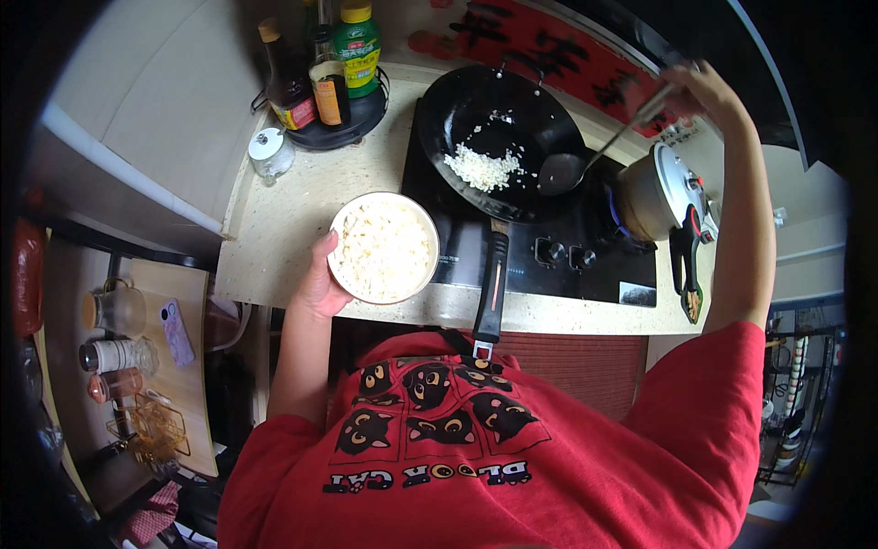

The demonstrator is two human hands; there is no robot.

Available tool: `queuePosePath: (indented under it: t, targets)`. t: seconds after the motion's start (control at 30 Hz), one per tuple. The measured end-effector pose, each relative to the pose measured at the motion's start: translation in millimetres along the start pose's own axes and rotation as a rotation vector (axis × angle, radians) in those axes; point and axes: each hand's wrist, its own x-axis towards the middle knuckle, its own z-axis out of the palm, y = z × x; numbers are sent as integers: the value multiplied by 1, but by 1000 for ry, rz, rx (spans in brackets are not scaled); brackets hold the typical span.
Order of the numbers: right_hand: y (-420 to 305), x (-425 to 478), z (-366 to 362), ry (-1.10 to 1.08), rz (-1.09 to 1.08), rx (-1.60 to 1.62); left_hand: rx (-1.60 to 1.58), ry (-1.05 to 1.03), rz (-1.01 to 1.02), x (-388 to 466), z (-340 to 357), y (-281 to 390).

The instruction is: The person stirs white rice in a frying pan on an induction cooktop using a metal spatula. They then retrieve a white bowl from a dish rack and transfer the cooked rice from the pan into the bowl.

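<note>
My left hand (321, 278) grips the side of a round bowl (384, 300) filled with cooked rice (385, 247), held near the counter's front edge. To its right, a black wok (446, 123) sits on the hob, its long black handle (490, 295) pointing towards me. A small heap of white rice-like grains (483, 168) lies in the wok, with some scattered higher up the wall. My right hand (703, 86) is shut around the handle of a wok spatula (562, 173), raised at the upper right. The spatula's dark blade is at the wok's right side, beside the grains.
A pressure cooker (645, 189) stands right of the wok over a blue flame (615, 209). The black glass hob (466, 264) has two knobs (566, 255). Sauce bottles (329, 89) stand on a black round tray (350, 134) at the back left, near a lidded glass jar (271, 154).
</note>
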Motion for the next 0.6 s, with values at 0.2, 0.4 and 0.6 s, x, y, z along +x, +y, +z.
queuePosePath:
  t: [0.2, 0.4, 0.6]
  targets:
    - [120, -2, 49, -175, 117, 727, 11, 32, 35, -7, 2, 5]
    - [147, -58, 172, -21, 164, 1385, -49, 38, 9, 1, 9, 21]
    - [122, -90, 222, 194, 80, 1445, 13, -114, 3, 35, 37, 47]
